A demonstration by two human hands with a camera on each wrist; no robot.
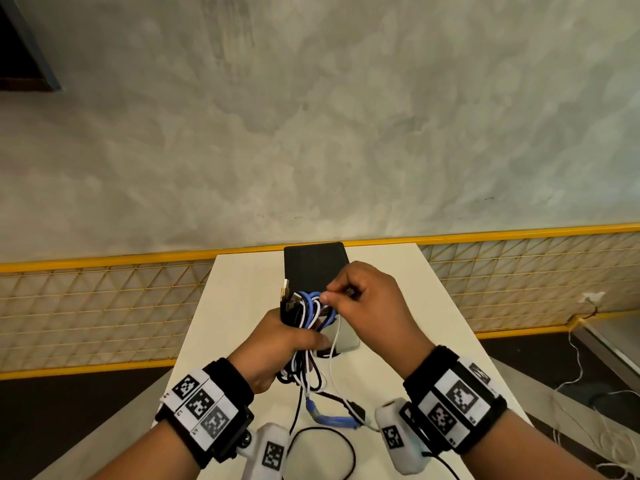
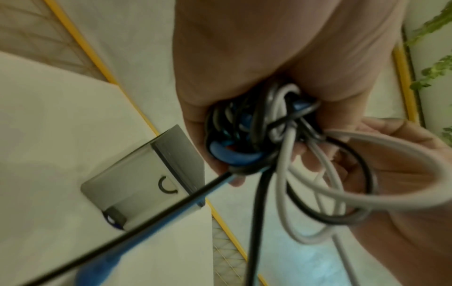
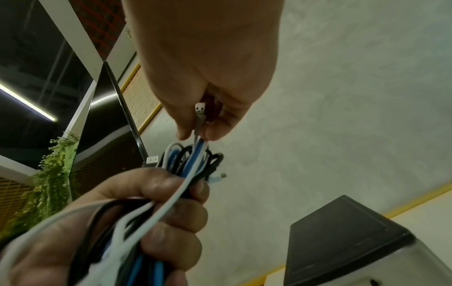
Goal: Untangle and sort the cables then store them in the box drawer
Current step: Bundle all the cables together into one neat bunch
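My left hand (image 1: 300,337) grips a tangled bundle of black, white and blue cables (image 1: 309,308) upright above the white table. In the right wrist view its fingers (image 3: 171,205) are wrapped round the bundle (image 3: 188,164). My right hand (image 1: 329,295) pinches a grey cable just below its USB plug (image 3: 200,109) at the top of the bundle. Loose ends hang down to the table, among them a blue cable (image 1: 329,419) and a black loop (image 1: 322,452). The box drawer (image 1: 313,266), black on top with a grey front (image 2: 137,183), stands just behind the hands.
The narrow white table (image 1: 242,289) runs away from me to a yellow mesh fence (image 1: 104,299) with a grey floor beyond. White wires (image 1: 585,375) lie on the floor to the right. Another USB plug (image 1: 286,285) sticks up at the bundle's left.
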